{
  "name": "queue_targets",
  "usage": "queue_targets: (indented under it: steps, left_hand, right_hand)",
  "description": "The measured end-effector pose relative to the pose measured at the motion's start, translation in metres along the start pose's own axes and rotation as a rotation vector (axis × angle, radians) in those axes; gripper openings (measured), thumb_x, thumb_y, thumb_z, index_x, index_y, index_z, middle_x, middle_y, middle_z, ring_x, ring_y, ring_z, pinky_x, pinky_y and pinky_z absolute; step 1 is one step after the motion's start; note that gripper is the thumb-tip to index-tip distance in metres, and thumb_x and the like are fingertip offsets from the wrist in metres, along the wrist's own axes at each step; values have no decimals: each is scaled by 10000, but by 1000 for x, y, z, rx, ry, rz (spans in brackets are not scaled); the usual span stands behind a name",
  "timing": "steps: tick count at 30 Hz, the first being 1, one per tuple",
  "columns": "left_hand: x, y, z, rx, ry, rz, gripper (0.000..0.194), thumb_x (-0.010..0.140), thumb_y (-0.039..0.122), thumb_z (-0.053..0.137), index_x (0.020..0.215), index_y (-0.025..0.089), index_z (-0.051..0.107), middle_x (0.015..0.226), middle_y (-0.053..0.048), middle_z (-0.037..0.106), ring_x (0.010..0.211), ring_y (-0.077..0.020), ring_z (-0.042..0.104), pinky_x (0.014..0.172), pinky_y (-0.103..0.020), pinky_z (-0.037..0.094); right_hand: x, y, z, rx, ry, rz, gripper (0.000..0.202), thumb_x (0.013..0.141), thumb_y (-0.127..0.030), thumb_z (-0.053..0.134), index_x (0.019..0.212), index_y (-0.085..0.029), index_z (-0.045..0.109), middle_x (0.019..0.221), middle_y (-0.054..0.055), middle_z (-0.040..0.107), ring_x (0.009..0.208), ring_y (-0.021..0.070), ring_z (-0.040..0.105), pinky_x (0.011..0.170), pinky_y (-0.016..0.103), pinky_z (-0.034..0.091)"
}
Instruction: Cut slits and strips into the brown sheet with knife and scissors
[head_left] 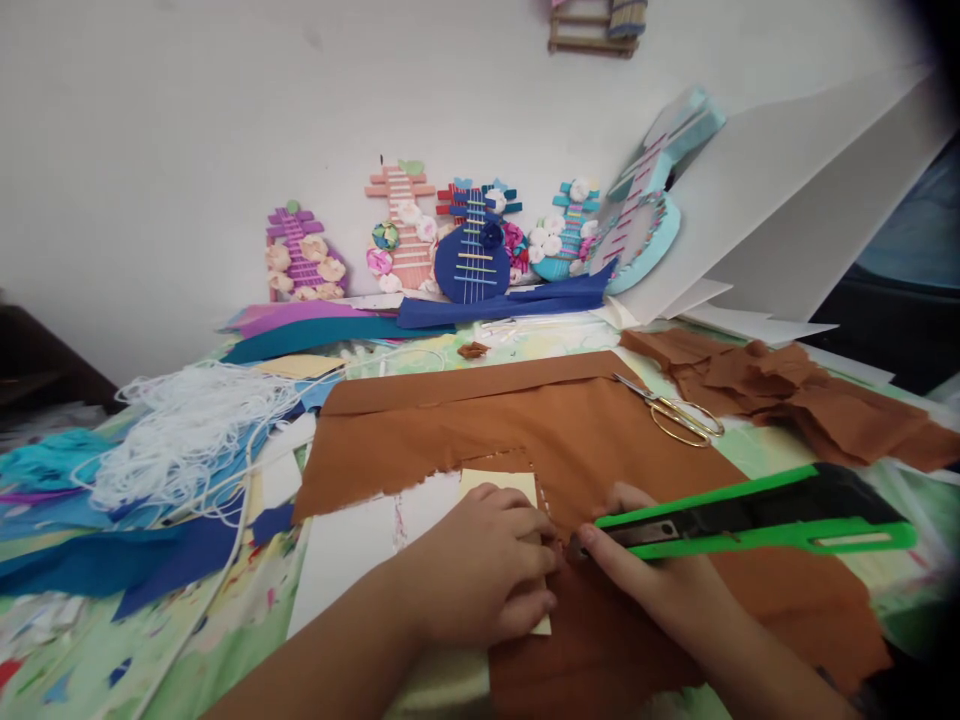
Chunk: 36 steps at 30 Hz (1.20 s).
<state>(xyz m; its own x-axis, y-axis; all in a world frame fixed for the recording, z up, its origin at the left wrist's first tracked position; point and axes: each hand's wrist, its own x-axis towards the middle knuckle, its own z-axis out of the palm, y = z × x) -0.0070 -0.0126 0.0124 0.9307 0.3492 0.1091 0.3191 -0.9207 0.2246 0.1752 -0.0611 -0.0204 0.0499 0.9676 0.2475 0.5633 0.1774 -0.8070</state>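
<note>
My left hand (487, 565) presses down with bent fingers on a pale yellow card (499, 480), which lies over white paper (337, 560) and the edge of brown cloth (465, 420). Just right of it, my right hand (652, 570) is closed round a green and black utility knife (750, 515). The knife slants out to the right, its tip end near my left fingertips; the blade is hard to make out. Gold-handled scissors (686, 417) lie on the cloth beyond my right hand.
White string (195, 440) and blue cloth (97, 560) are heaped at left. Crumpled brown cloth (795, 385) lies at right. Along the wall stand several decorated instrument-shaped crafts, among them a dark blue one (469, 262). White boards (780, 190) lean at the back right.
</note>
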Motion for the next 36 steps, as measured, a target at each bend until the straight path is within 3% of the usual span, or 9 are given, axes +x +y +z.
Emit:
queue_targets:
  steps: [12,18,24,31,36]
  left_hand:
    - [0,0,-2,82,-25,48,161,805,285,490,926,254,592,953,-16,544,893,-206,450,805,-357,333]
    - [0,1,-4,46,-21,38,150,788,299,518,909,252,592,1007,-9,538,890,-204,448,797,-347,333]
    - [1,2,-4,34,-24,33,105,785,306,516,816,241,593,902,-17,540,858,-202,456,784,-343,336]
    - [1,3,-5,14,-21,21,90,767,304,545,821,246,587,973,2,538,906,-196,451,806,-333,328]
    - [1,2,-1,37,-11,-25,87,739,287,572,794,220,567,938,5,549,866,-182,467,791,-312,340]
  right_hand:
    - [-2,-1,4,-120,-131,-4,257,747,-339,481,601,-217,308,520,-53,413,495,107,437,465,231,345]
    - [-3,1,3,-61,-35,22,240,747,-365,478,630,-219,329,549,-40,438,539,121,461,506,241,380]
    - [-2,-2,6,-214,-91,-6,265,743,-348,467,595,-216,291,508,-52,379,479,107,406,479,242,337]
    - [-3,1,4,-122,-64,-26,216,732,-357,489,624,-213,370,553,-38,478,533,119,481,506,233,376]
    - [-6,-1,3,-229,-117,-112,187,697,-344,530,593,-213,448,546,-16,531,506,134,499,453,238,349]
